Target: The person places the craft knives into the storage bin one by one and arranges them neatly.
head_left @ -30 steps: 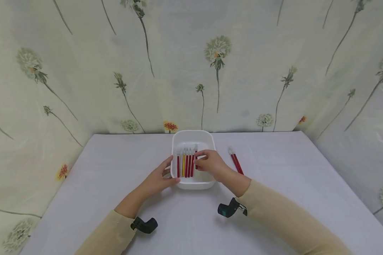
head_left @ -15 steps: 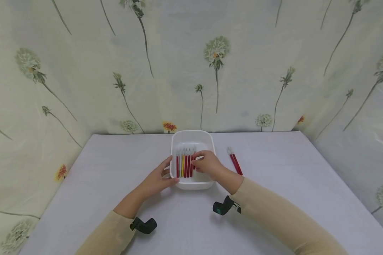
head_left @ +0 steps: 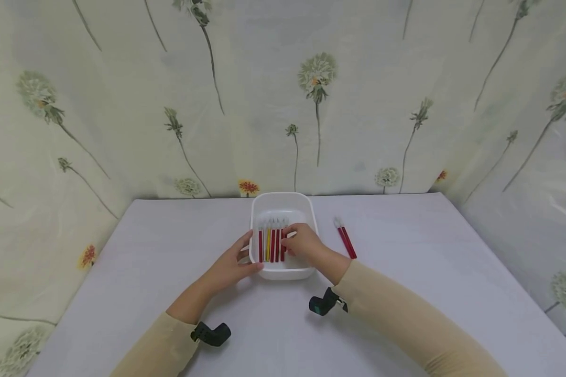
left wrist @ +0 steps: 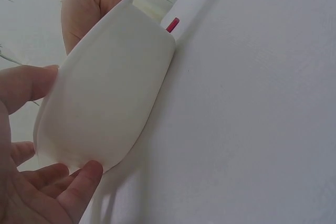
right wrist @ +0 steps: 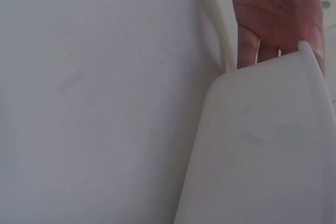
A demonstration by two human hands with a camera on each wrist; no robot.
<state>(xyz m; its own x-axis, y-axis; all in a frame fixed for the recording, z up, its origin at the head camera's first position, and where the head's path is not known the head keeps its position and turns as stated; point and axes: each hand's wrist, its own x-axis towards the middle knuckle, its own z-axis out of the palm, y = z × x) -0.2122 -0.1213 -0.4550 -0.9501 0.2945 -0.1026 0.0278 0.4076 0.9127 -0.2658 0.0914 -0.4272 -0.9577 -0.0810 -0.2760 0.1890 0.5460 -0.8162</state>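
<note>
A white plastic tray (head_left: 290, 274) stands near the table's back edge. Inside, slim red, yellow and whitish pen-like sticks (head_left: 272, 246) lie side by side with pale tips pointing away. My left hand (head_left: 231, 268) holds the tray's near left corner, thumb on the near rim and fingers along the left wall. Over the tray, my right hand (head_left: 304, 244) pinches a red stick (head_left: 285, 247) at the right end of the row; its fingers partly hide it. In the right wrist view the tray wall (right wrist: 262, 145) conceals the sticks.
Two more red sticks (head_left: 346, 242) lie together on the white-covered table (head_left: 273, 324), right of the tray. A flower-printed cloth (head_left: 245, 104) hangs behind and along both sides. Dark wrist cameras (head_left: 211, 334) sit on both beige sleeves.
My right hand has moved slightly left with the red stick, bringing it close against the row. The left hand stays on the tray. The head view has shifted a little.
</note>
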